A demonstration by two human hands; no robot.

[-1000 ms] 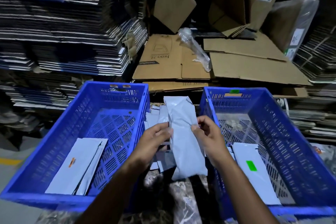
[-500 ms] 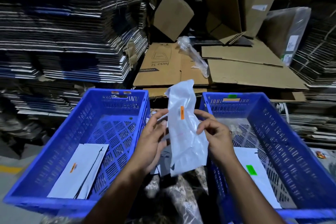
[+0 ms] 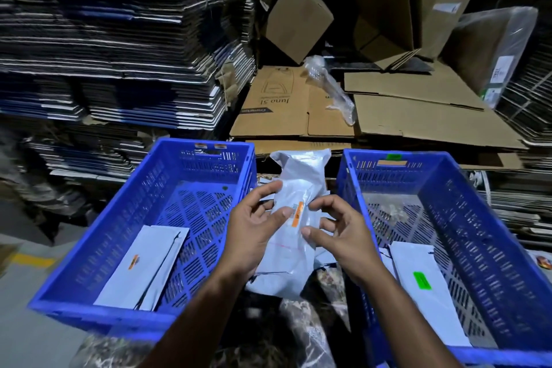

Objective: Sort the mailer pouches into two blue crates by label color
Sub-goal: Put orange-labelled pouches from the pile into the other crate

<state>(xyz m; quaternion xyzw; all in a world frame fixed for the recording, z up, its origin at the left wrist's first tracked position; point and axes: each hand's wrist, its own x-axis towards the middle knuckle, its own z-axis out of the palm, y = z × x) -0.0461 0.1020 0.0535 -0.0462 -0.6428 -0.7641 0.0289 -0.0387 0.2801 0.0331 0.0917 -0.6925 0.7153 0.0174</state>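
A: We have the grey mailer pouch (image 3: pixel 294 218) up between both hands, its orange label (image 3: pixel 297 214) facing us. Our left hand (image 3: pixel 254 230) grips its left edge, thumb lying across the front just beside the label; our right hand (image 3: pixel 340 233) has its fingers curled at the right edge, fingertips touching the film.

B: Is the right one truly holding?

A: We judge it a light pinch at best. The left hand carries most of it.

B: So where should it go?

A: To the left crate (image 3: pixel 98 251), just outside our left hand, where a pouch with an orange tag (image 3: pixel 143 272) already lies. The right crate (image 3: pixel 507 248), beyond our right hand, holds a green-labelled pouch (image 3: pixel 421 281).

B: What might go wrong?

A: The film looks slick and floppy. If we toss it one-handed, it could catch the crate rim and slide into the gap between the crates, onto the loose pouches (image 3: pixel 324 257) under our hands. A hurried glance in this dim light could also send it right.
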